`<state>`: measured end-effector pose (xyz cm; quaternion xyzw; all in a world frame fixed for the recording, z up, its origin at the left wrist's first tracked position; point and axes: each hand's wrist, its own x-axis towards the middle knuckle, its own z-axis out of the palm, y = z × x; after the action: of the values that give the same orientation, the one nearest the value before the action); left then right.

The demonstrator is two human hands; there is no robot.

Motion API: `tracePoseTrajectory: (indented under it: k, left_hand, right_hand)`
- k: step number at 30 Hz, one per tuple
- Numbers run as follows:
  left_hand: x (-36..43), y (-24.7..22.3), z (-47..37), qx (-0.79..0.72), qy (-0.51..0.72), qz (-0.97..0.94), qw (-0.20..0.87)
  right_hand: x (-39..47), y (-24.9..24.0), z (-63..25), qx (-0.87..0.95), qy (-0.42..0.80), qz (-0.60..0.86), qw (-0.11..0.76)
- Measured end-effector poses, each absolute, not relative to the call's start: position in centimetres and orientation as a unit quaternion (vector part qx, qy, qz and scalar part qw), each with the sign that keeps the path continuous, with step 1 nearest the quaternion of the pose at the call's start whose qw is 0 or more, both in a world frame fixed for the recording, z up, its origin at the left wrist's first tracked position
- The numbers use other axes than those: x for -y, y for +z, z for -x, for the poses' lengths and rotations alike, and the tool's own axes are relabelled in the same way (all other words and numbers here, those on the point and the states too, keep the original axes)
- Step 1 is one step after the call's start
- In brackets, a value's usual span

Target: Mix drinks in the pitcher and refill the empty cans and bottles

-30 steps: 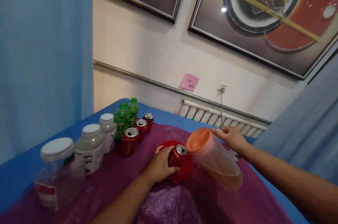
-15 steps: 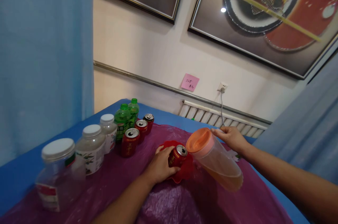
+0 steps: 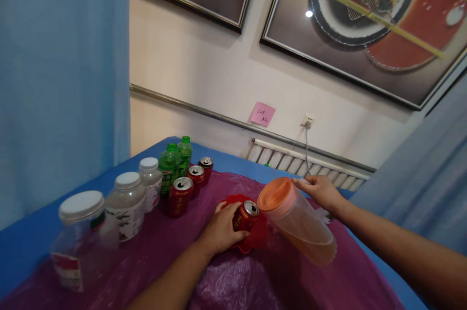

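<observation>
My left hand point(image 3: 223, 227) is wrapped round a red drink can point(image 3: 243, 218), whose opened top leans slightly to the right. Under the can lies a red scallop-edged dish point(image 3: 260, 234). My right hand point(image 3: 319, 191) grips a clear plastic pitcher point(image 3: 304, 225) from its far side; the handle itself is hidden. The pitcher is tilted left, with its orange lid point(image 3: 276, 196) close to the can's top. Amber liquid sits low in the pitcher. I cannot make out any stream between spout and can.
To the left stand several clear jars with white lids point(image 3: 82, 207), two green bottles point(image 3: 170, 166) and three red cans point(image 3: 180, 198). A purple plastic sheet point(image 3: 233, 281) covers part of the blue table point(image 3: 153, 152). Behind are a radiator point(image 3: 277, 154) and a wall socket point(image 3: 308, 120).
</observation>
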<state>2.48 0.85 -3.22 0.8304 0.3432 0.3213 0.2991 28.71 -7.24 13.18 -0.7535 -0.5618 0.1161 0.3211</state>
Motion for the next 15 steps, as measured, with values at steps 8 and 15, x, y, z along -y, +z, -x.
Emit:
tracePoseTrajectory:
  k: [8, 15]
  left_hand:
    - [-0.63, -2.83, -2.51, -0.352, 0.312, -0.830, 0.300]
    - [-0.61, -2.88, -2.48, -0.351, 0.312, -0.829, 0.303]
  right_hand:
    - [7.23, 13.28, -28.58, 0.552, 0.115, 0.759, 0.324]
    - [7.22, 13.28, -28.57, 0.551, 0.117, 0.758, 0.329]
